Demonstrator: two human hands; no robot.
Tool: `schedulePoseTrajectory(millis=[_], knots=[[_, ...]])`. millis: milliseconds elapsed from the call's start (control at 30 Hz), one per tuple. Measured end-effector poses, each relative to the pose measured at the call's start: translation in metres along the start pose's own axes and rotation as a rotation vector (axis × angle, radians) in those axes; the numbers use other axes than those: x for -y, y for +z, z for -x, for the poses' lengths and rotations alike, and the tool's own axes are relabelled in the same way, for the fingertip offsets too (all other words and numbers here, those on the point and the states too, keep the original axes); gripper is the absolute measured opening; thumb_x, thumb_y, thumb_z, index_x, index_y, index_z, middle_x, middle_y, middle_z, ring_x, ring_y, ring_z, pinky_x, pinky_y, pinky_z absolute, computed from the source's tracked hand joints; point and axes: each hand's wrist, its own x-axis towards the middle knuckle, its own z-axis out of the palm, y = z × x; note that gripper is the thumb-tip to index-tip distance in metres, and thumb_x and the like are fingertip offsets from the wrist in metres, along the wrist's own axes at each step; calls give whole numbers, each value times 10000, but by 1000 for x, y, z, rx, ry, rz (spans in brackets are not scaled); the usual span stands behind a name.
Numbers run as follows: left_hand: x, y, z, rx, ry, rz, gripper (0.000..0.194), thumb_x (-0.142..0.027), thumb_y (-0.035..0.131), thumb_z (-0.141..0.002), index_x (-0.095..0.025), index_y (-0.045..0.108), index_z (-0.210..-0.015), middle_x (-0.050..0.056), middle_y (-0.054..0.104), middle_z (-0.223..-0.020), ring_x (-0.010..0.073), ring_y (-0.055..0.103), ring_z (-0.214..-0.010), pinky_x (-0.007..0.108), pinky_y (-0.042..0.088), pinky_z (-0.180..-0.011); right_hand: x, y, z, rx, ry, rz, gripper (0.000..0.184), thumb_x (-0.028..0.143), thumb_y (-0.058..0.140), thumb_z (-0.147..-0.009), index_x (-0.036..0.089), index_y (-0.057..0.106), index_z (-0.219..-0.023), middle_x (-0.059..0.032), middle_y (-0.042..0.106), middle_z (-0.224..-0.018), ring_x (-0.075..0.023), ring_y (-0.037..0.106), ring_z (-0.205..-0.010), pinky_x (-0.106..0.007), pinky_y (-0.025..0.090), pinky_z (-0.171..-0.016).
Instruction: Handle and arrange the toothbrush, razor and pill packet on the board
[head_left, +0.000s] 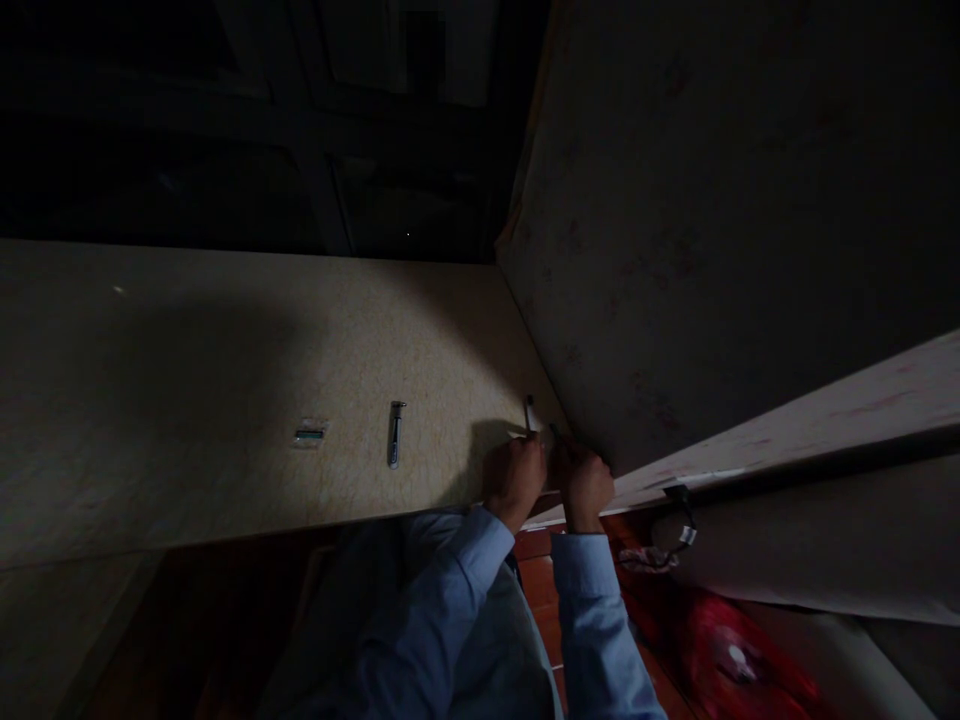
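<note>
At the right end of the stone ledge, my left hand is closed around a slim white pen-like stick with a dark end that points away from me. Close beside it, my right hand has its fingers curled together near the wall. A thin dark tip shows by those fingers, but dim light hides what they hold. To the left lies a slim grey pen-like tool with a small sideways head. Farther left is a small clear packet with a dark bluish strip inside.
The pale ledge runs along a dark window. A patterned wall bounds it on the right. Below, on the right, are a black cable with a white tag and a red plastic bag on the reddish floor.
</note>
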Motion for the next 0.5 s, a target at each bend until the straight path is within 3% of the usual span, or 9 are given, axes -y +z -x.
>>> schedulePoseTrajectory(millis=[500], knots=[[4, 7, 2, -38, 11, -73, 346, -327, 388, -1036, -218, 704, -1124, 128, 772, -964, 253, 749, -884, 298, 515, -689, -5, 2, 1, -8, -63, -67, 388, 449, 526, -976, 313, 707, -1291, -130, 794, -1017, -304, 746, -949, -316, 491, -719]])
